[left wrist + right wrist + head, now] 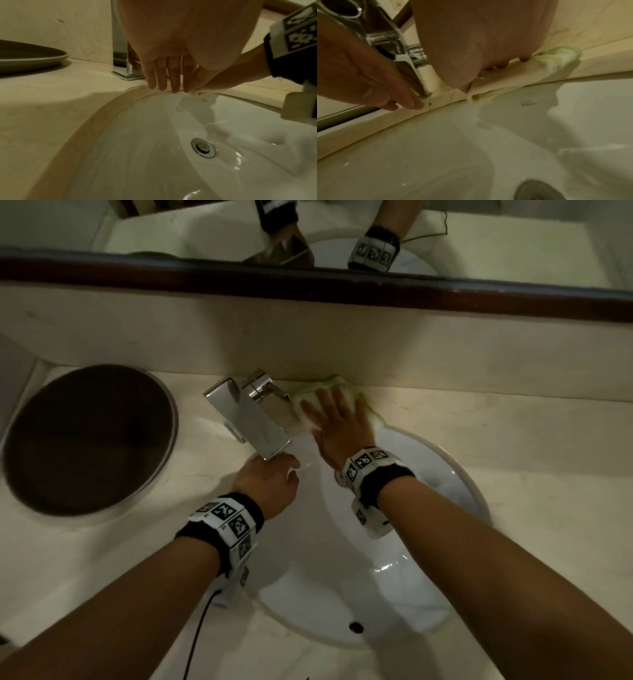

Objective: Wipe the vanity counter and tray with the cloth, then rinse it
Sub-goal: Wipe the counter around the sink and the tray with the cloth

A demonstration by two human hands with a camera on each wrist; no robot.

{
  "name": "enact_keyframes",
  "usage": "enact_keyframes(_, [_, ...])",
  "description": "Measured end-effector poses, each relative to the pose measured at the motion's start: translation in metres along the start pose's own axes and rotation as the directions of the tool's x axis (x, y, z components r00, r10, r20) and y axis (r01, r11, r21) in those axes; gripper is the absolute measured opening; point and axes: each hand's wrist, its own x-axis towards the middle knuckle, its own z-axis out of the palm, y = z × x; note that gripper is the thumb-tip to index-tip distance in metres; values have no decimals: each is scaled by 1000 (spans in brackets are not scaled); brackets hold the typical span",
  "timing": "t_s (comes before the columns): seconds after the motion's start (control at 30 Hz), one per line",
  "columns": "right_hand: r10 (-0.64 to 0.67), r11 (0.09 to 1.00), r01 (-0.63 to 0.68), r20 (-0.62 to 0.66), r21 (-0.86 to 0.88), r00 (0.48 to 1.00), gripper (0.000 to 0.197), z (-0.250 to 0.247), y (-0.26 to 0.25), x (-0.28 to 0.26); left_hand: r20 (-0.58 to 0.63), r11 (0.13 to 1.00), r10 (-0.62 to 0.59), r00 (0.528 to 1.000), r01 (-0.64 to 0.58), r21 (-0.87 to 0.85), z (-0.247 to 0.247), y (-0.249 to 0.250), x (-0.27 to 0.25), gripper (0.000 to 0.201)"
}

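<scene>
On the narrow strip of cream marble worktop (pixel 479 422) between the round white basin (pixel 394 577) and the back wall lies the folded pale cloth with green edges (pixel 334 386), just to the right of the square chrome tap (pixel 250 419). One folded corner of this cloth hangs a little over the far rim of the basin, as the right wrist view shows (pixel 539 71). The right hand (pixel 337 422) lies flat on top of the cloth with its fingers straight and a little spread, pressing it down against the worktop; the far edge of the cloth touches the wall.

The left hand (pixel 269 482) is at the near left of the tap, below the end of the spout. In the left wrist view its fingers (pixel 162 75) are straight and close together, pointing down to the basin rim, and they hold nothing. Whether the fingertips touch the rim, I cannot tell.

Far to the left on the worktop rests the round dark tray with a grey rim (pixel 89 440), well apart from both hands. Inside the basin the chrome drain (pixel 203 147) is seen. Above the back wall runs the dark wooden frame of the mirror (pixel 308 282).
</scene>
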Motion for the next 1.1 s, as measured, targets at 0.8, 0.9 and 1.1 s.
enact_keyframes(0.8, [703,673,-701,93,235,705,57,66,153,-251,224,888,415,882,-446,114,17,121,-28,24])
enact_keyframes(0.9, [733,628,-731,112,267,671,56,74,134,-284,212,879,433,876,-462,115,19,123,-47,31])
enact_keyframes(1.1, [800,515,-791,145,330,582,56,94,78,-334,217,873,434,874,-468,137,21,111,-93,30])
